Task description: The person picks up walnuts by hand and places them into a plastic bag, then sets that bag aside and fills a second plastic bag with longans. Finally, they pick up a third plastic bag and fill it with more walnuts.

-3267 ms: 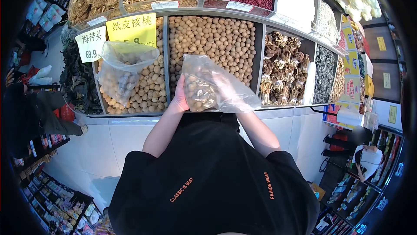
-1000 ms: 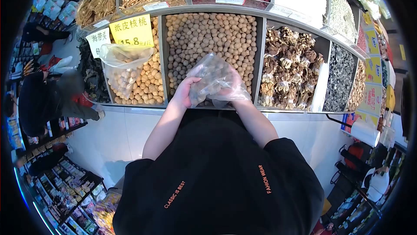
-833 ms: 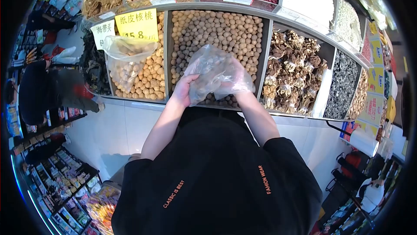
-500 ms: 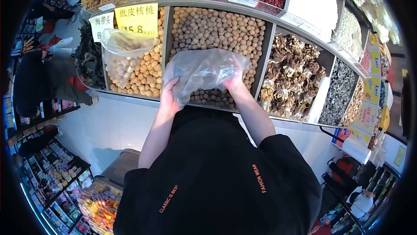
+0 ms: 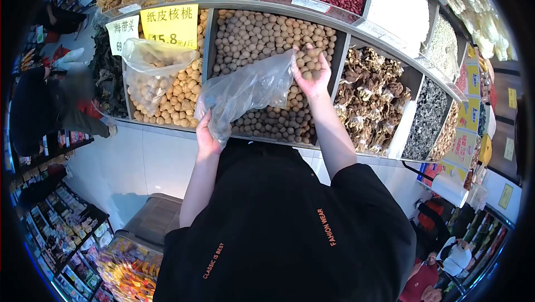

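**Bag Held Slack Over the Middle Bin**

The clear plastic bag [image 5: 245,87] was thin, crinkled and limp, stretched slantwise between the person's two hands above the middle bin [image 5: 207,62]. The left hand [image 5: 207,134] was clenched around its gathered lower end. At the far end of the bag, its mouth touched the right hand [image 5: 312,72], which was cupped palm-up around a handful of round brown fruits [image 5: 262,29], small, matte and ball-shaped, the same as those heaped in the bin beneath.

Two bags showed in all: the second bag [image 5: 147,70], lumpy and part filled, lay beyond the left hand's outer side on pale, knobbly walnuts [image 5: 181,98]. Above it stood two price cards, one yellow card [image 5: 170,23] and one white card [image 5: 123,33]. Beside the right hand's outer side lay frilly dried mushrooms [image 5: 370,95].

Grey dividers walled the bin on both sides, and a clear ledge ran above its far end; the nearer half of the bin lay open under the bag.
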Available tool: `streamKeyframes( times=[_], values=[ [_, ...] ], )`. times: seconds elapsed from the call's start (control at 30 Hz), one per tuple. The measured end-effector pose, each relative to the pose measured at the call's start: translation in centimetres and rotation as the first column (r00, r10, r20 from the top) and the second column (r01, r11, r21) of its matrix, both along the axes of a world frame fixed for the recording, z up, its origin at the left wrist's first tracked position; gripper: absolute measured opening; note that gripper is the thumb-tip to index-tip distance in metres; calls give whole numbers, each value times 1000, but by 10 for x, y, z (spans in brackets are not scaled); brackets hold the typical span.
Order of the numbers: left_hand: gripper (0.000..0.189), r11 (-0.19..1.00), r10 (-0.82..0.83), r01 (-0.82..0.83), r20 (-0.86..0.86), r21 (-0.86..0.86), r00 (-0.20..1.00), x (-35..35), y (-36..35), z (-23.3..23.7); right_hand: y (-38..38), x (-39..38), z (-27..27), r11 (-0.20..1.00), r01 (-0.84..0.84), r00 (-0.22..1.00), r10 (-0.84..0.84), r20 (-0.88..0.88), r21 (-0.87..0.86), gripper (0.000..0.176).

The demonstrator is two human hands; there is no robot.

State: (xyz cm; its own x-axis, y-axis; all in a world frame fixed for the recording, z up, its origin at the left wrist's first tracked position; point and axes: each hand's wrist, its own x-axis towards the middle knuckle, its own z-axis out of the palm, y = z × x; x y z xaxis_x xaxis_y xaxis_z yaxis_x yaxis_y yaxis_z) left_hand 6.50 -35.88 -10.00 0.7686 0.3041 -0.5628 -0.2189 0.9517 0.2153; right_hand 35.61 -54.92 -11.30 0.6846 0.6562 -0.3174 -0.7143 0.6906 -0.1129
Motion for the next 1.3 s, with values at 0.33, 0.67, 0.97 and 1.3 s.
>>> streamKeyframes(
  times=[0.33, 0.67, 0.97, 1.3],
  values=[
    [50, 1000, -19, 19, -34, 10, 999, -19, -6, 5, 12, 13, 9, 991, -33, 999, 34, 4, -132, 48],
    [52, 994, -104, 104, -29, 12, 994, -39, -9, -3, 77, 1, 10, 923, -326, 945, 325, -40, -202, 40],
    [59, 988, -153, 153, -35, -6, 988, -43, -16, -1, 149, -18, 9, 788, -498, 851, 524, -30, -362, 35],
    [57, 978, -190, 202, 171, -57, 967, -40, -7, 2, 135, -5, 0, 767, -522, 831, 556, -20, -374, 29]
  ],
)
